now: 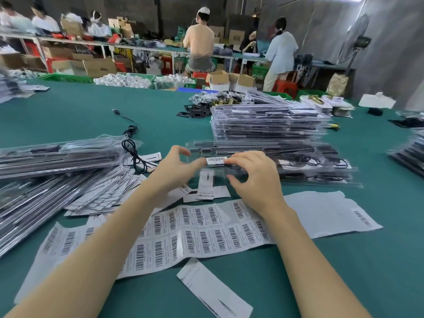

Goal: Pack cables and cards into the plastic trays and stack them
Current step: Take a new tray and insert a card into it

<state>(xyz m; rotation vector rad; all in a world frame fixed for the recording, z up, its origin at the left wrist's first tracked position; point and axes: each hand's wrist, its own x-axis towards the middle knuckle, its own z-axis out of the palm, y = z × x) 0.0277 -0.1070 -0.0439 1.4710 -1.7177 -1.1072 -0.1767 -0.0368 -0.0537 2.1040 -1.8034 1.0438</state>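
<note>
Clear plastic trays already filled with black cables lie in tall stacks (268, 121) at the far right of the green bench (68, 115), and a lower finished stack (321, 166) sits just beside the hands, so a good share of the packing looks done. A large sloping heap of more clear trays (46, 171) covers the left of the bench; whether these are all filled I cannot tell through the blur. A long white sheet of barcode labels (206, 230) spreads across the near bench with most labels in place, which suggests many trays remain to be labelled. Loose white printed cards (107, 193) fan out beside the left heap, waiting to be packed. One clear plastic tray (220, 173), held just above the cards at the centre, is the piece in hand. A loose black cable (135, 154) lies unpacked behind the cards. The left hand (176, 166) pinches the tray's left end with curled fingers, and the right hand (250, 175) curls round its right side, fingertips pressing a small white barcode sticker (215, 160) onto the tray's upper edge. This tray is not yet stacked.
</note>
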